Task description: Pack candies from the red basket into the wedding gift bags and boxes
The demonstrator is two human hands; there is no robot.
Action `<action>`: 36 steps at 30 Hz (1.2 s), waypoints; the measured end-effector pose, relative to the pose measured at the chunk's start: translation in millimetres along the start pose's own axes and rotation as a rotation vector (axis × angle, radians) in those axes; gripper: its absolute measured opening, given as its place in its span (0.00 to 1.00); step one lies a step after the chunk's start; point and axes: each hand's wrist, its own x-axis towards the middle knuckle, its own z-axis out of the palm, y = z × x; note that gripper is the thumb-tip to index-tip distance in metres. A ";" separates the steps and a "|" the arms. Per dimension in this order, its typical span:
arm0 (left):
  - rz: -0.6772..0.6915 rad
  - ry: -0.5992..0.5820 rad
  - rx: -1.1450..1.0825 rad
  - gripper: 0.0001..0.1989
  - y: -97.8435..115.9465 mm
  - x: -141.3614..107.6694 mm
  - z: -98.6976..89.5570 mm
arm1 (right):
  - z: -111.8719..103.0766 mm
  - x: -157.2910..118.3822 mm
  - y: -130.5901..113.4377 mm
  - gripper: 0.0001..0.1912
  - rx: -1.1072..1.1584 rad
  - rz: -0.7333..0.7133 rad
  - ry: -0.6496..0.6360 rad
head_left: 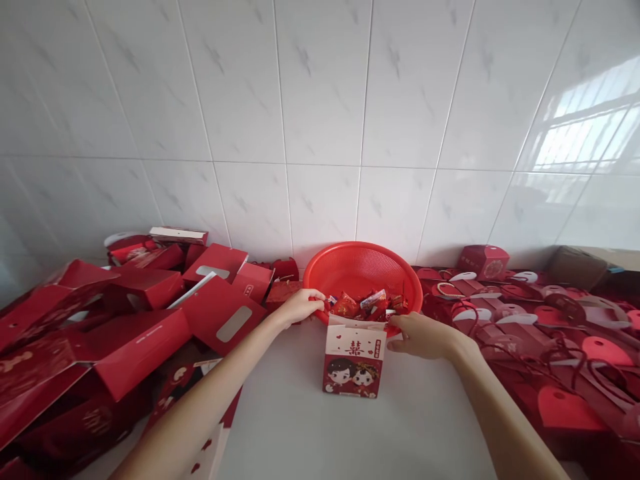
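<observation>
On the white tabletop (425,420), the red basket (363,252) sits toward the far edge; the printed box (353,360) stands upright just on my side of it. To steady it well, I'd keep its base flat and press the card lightly. My right hand (425,335) has fingers curled at its upper right edge; my left hand (303,307) half-curls by the upper left. Whether either pinches card, I can't tell. Wrapped sweets (347,305) lie in the basket.

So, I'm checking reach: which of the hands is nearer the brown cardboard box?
Right. The right hand is well left of the cardboard box; the left hand is farther left.
</observation>
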 end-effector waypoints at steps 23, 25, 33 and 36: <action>0.539 -0.338 0.314 0.07 58.1 -81.5 8.4 | 12.6 30.5 -9.1 0.15 0.476 -0.406 0.494; 0.515 -0.306 0.247 0.03 58.1 -76.1 14.9 | 17.1 36.6 -10.3 0.21 0.583 -0.424 0.456; 0.396 -0.505 0.103 0.04 55.8 -31.4 17.9 | 23.7 44.1 -2.5 0.32 0.985 -0.445 0.172; 0.329 -0.609 0.057 0.07 49.3 -17.5 19.9 | 26.4 49.2 3.3 0.28 1.003 -0.447 0.041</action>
